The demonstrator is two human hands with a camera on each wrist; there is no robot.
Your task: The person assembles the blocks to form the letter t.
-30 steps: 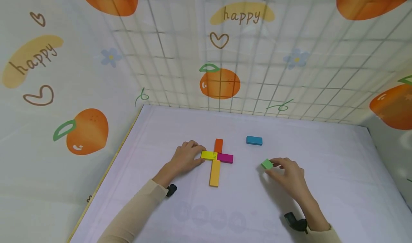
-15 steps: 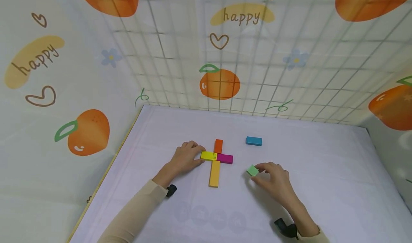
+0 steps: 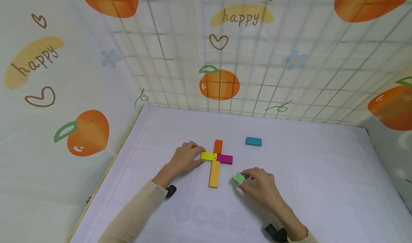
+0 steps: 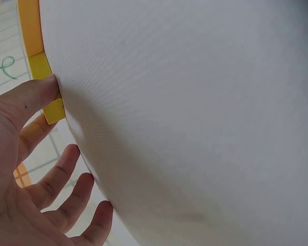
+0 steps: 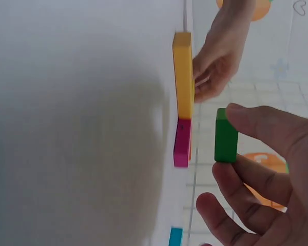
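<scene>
A yellow block [image 3: 208, 156] lies flat on the white table, its left end pinched between the thumb and a finger of my left hand [image 3: 185, 158]. In the left wrist view the thumb lies across the yellow block [image 4: 54, 110]. End to end with it lies a magenta block [image 3: 224, 159]; an orange-red block [image 3: 218, 146] sits behind the joint and a longer orange-yellow block [image 3: 214, 174] in front, forming a cross. My right hand [image 3: 261, 186] holds a small green block [image 3: 239, 178] above the table, right of the orange-yellow block. The right wrist view shows thumb and fingertips gripping the green block [image 5: 226, 137].
A blue block [image 3: 253, 141] lies behind and right of the cross. The white table [image 3: 322, 171] ends at a printed, gridded curtain [image 3: 251, 57] along the back. A yellowish edge [image 3: 106, 171] borders the table's left side.
My right hand has carried the green block left and toward the front, closer to the orange-yellow block. The left hand and the blocks on the table stay in place.
</scene>
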